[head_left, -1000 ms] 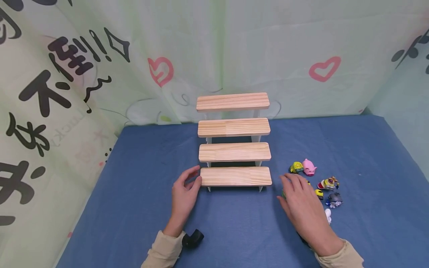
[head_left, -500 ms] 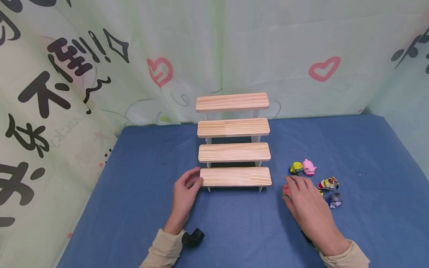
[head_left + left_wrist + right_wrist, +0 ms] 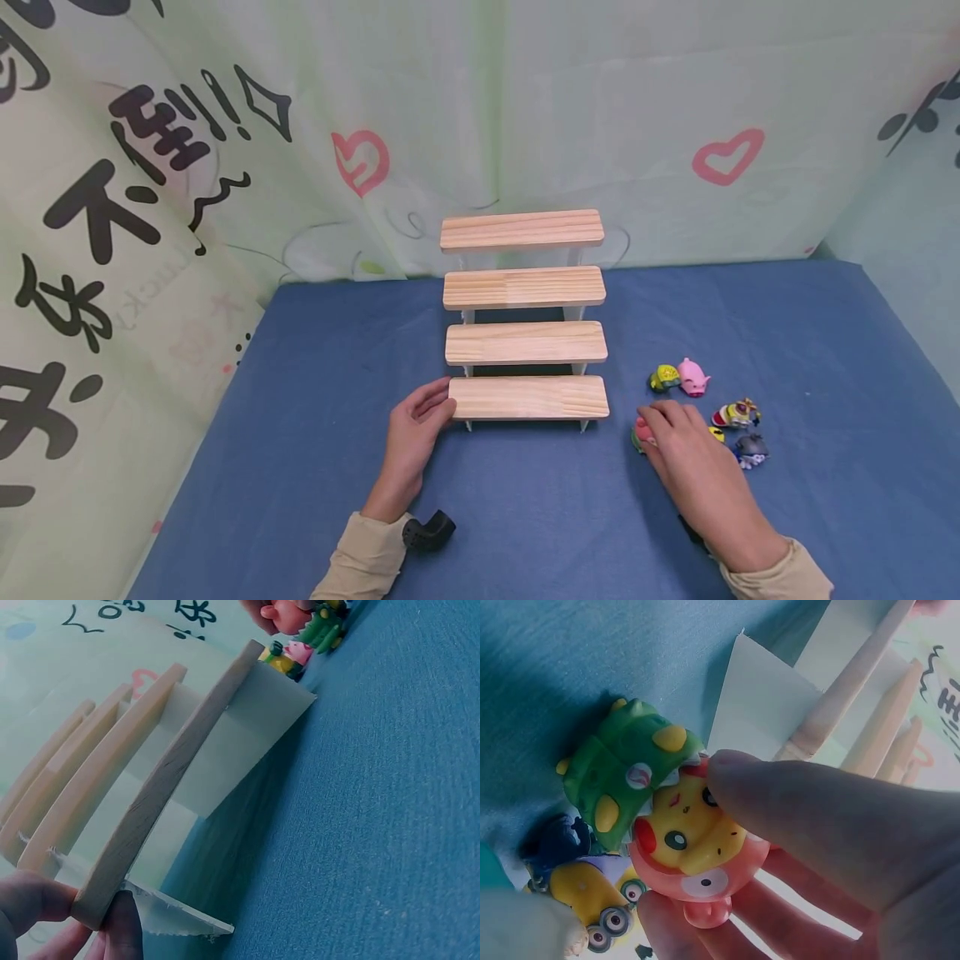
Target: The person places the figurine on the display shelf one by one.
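A four-tier wooden display stand (image 3: 528, 398) with pale plank steps stands in the middle of the blue cloth. My left hand (image 3: 411, 446) pinches the left end of its lowest plank (image 3: 169, 772), with the thumb on one face and fingers on the other. To the right of the stand, my right hand (image 3: 697, 475) holds a small toy figurine (image 3: 697, 855) with a yellow face and pink-red hood, the thumb across its side and fingers beneath. A green spiky, toothed toy part (image 3: 626, 769) adjoins its face.
Beyond my right hand are a yellow-green turtle figurine (image 3: 664, 378), a pink pig (image 3: 693, 377), a red-yellow figurine (image 3: 737, 413) and a grey one (image 3: 751, 450). A goggled yellow figurine (image 3: 592, 889) lies close to my fingers. A printed curtain (image 3: 600, 100) hangs behind.
My right hand has shifted slightly right and nearer to me, its fingers coming round the pink-hooded figurine. The left hand stays at the lowest plank's end.
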### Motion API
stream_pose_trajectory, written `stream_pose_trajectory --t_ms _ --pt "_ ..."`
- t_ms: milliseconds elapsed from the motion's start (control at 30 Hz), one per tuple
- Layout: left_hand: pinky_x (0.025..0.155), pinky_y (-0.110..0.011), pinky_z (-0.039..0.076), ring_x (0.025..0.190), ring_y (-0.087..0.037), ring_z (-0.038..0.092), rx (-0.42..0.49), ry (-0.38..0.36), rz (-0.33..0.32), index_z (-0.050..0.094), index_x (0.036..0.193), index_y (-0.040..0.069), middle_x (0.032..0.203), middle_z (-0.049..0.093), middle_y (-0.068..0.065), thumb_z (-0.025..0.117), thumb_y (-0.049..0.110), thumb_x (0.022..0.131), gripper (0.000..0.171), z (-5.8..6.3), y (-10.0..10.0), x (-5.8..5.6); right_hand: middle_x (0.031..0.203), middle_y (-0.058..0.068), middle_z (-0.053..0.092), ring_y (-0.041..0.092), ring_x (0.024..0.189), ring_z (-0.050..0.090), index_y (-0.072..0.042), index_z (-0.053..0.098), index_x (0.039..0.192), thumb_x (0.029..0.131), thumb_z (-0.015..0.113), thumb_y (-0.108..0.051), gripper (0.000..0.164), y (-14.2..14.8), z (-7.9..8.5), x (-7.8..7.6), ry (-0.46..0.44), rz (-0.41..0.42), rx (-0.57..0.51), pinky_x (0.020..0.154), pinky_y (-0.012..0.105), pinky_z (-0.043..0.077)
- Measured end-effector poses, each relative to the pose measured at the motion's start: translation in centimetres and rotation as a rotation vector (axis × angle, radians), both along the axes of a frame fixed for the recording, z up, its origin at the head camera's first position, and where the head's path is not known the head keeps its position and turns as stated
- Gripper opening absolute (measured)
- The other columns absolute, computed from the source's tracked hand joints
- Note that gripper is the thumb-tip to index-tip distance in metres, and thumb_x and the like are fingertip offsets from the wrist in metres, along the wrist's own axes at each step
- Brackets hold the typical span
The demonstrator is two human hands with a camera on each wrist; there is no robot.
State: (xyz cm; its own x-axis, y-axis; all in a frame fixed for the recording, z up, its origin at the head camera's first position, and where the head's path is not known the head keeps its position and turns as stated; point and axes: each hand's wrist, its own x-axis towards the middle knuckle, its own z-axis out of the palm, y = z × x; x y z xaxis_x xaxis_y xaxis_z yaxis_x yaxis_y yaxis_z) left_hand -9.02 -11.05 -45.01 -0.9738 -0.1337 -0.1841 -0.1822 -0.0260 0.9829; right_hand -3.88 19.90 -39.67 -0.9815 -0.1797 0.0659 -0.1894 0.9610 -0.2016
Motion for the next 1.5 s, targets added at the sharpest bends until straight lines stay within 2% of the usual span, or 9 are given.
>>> stream_pose_trajectory --t_ms 433,733,900,1233,1333,1500 --pt "0.083 -0.023 0.059 0.098 -0.015 0.067 0.047 0.009 -0.010 0.062 0.130 -0.002 0.123 0.064 -0.021 0.067 0.007 0.093 0.038 -0.1 -0.1 0.0 0.110 0.017 0.065 0.035 0.102 0.059 0.002 0.070 0.114 0.082 0.081 -0.010 0.036 0.5 0.0 -0.3 0.049 0.030 -0.065 0.082 0.055 0.057" --pt "0.084 -0.024 0.059 0.100 -0.017 0.068 0.028 0.022 -0.018 0.063 0.130 0.000 0.124 0.065 -0.020 0.068 0.007 0.094 0.038 0.0 -0.2 0.2 0.110 0.015 0.066 0.033 0.103 0.060 0.000 0.071 0.114 0.080 0.082 -0.009 0.037 0.6 0.3 -0.3 0.056 0.056 -0.096 0.085 0.055 0.055" --pt "0.086 -0.026 0.059 0.103 -0.018 0.068 0.039 0.015 -0.025 0.063 0.131 0.003 0.125 0.065 -0.019 0.068 0.007 0.094 0.038 -0.1 -0.2 0.3 0.110 0.014 0.066 0.032 0.103 0.061 -0.001 0.071 0.112 0.079 0.083 -0.009 0.036 0.3 0.9 -0.2 0.118 0.076 -0.118 0.086 0.054 0.055" --pt "0.086 -0.027 0.059 0.104 -0.019 0.068 0.060 0.026 -0.037 0.062 0.133 0.003 0.126 0.065 -0.019 0.068 0.008 0.094 0.039 -0.1 -0.2 0.3 0.103 0.013 0.068 0.029 0.095 0.063 -0.001 0.072 0.106 0.070 0.089 -0.006 0.041 -0.1 2.0 -0.6 0.249 0.121 -0.160 0.079 0.051 0.058" --pt "0.086 -0.027 0.059 0.104 -0.019 0.068 0.058 0.027 -0.040 0.062 0.133 0.003 0.126 0.065 -0.019 0.068 0.008 0.094 0.039 -0.1 -0.2 0.3 0.102 0.013 0.068 0.029 0.094 0.063 -0.002 0.072 0.105 0.070 0.089 -0.005 0.039 -0.2 2.2 -0.8 0.292 0.146 -0.177 0.077 0.050 0.058" --pt "0.086 -0.027 0.059 0.105 -0.019 0.068 0.050 0.029 -0.045 0.062 0.133 0.003 0.126 0.065 -0.019 0.067 0.008 0.094 0.039 -0.2 -0.3 0.3 0.103 0.013 0.067 0.029 0.094 0.063 -0.001 0.072 0.106 0.071 0.087 -0.005 0.038 -0.5 2.7 -1.2 0.311 0.172 -0.176 0.076 0.050 0.058"
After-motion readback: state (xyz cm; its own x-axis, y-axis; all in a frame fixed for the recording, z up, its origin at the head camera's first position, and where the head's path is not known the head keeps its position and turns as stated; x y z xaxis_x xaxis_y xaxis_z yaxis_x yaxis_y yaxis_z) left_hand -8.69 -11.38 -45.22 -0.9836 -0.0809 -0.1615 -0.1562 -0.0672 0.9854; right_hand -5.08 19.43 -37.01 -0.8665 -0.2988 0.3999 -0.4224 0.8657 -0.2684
